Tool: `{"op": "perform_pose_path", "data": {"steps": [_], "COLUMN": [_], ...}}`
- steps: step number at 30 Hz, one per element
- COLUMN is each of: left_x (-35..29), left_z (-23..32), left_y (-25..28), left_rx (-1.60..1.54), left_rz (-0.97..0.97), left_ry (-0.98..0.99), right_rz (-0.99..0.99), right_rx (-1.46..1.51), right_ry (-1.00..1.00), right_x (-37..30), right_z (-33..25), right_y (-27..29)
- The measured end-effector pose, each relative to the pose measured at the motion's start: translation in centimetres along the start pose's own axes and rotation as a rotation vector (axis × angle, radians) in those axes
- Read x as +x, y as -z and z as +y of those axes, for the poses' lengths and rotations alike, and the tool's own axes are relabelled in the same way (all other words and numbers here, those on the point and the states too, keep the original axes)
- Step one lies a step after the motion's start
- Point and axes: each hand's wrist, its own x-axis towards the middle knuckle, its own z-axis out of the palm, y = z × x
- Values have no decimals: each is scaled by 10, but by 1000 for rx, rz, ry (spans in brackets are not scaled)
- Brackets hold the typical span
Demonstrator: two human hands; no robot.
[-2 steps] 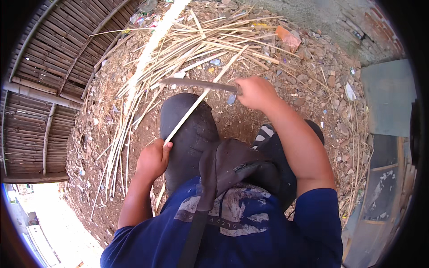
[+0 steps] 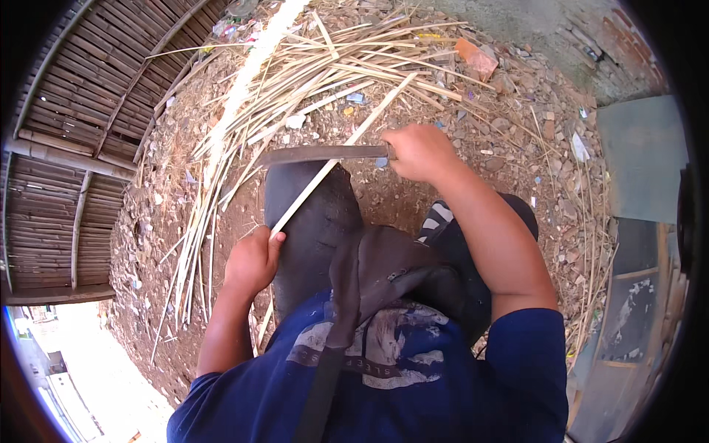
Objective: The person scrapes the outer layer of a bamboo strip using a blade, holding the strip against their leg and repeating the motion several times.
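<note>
Two hands are occupied: the left hand (image 2: pixel 251 260) has its fingers wrapped around a pale strip (image 2: pixel 306 193), and the right hand (image 2: pixel 419 153) is clenched at the right end of a long blade (image 2: pixel 295 154). The strip slants over the left knee (image 2: pixel 314 210) toward the far right, crossed by the blade; whether the edge bites cannot be told. Good control likely calls for a firm left hold, a shallow blade angle and fingers clear of the edge.
</note>
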Motion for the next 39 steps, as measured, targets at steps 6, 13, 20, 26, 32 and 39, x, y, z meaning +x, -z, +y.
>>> {"op": "perform_pose_path", "data": {"steps": [6,13,20,26,32,39], "left_x": [11,7,7,1,7,3], "left_z": [2,1,8,0,-1,-12], "left_y": [7,-1,3,-3,-7,-4], "left_rx": [1,5,28,32,42,73], "left_rz": [-24,-3,8,45,41,-27], "left_ry": [-30,-44,-28,5,-45,-65], "right_rz": [269,118,103,-91,110,71], "right_rx": [260,149,249,50,244,241], "right_ry": [-488,-310,-384,-208,-414,-366], "right_x": [3,-5,3,-1,-2,-8], "right_z": [115,36,74,26,65,45], "right_y": [-15,8,-12,12,7,-8]}}
